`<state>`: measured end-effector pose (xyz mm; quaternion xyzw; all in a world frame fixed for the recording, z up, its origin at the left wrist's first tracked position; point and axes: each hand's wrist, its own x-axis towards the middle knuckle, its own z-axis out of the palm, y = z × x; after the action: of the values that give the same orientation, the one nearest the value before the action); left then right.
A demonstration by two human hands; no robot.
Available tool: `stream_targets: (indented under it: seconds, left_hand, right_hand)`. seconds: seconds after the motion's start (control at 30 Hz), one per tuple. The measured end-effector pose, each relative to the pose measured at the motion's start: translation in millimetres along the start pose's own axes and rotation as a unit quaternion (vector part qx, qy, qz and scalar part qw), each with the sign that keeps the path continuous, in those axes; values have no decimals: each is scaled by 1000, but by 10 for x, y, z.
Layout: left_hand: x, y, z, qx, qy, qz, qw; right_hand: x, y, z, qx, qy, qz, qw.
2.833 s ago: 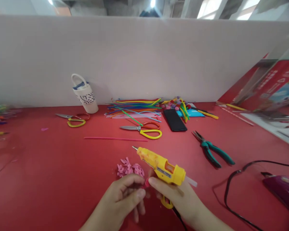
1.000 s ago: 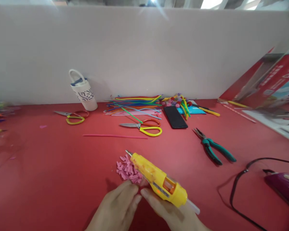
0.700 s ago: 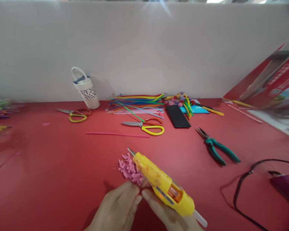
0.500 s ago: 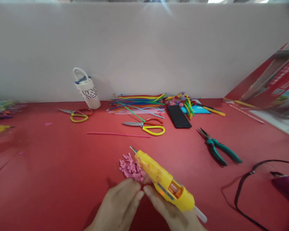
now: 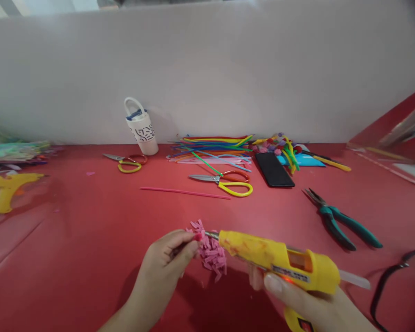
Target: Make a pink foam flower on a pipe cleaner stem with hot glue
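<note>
My left hand is closed in a pinch on a small pink piece, mostly hidden by the fingertips. My right hand is wrapped round a yellow glue gun, with an orange-red light glowing on its side. The gun's metal nozzle points left and meets, or nearly meets, the pink piece. A clear glue stick juts from the gun's back end. Just behind and below the nozzle lies a heap of pink cut strips on the red table.
Scissors and a pink stick lie ahead, with pipe cleaners and a phone behind. Pliers and a black cable are at right. More scissors, a cup and a second glue gun stand leftward.
My hands have come apart from being pressed together. The right hand has swung the glue gun lower and to the right, bringing its nozzle to the pink piece. The view has shifted left.
</note>
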<state>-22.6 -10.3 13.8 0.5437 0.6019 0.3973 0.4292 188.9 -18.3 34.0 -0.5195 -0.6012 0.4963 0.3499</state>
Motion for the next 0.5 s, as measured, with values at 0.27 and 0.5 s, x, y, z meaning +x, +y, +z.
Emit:
stream_targets:
  seconds: [0.27, 0.5]
  left_hand:
    - [5, -18, -36, 95, 1, 90, 991]
    - [10, -20, -36, 127, -2, 120, 985]
  right_hand:
    - [7, -49, 69, -9, 20, 58, 998]
    - [-3, -47, 81, -28, 21, 65, 997]
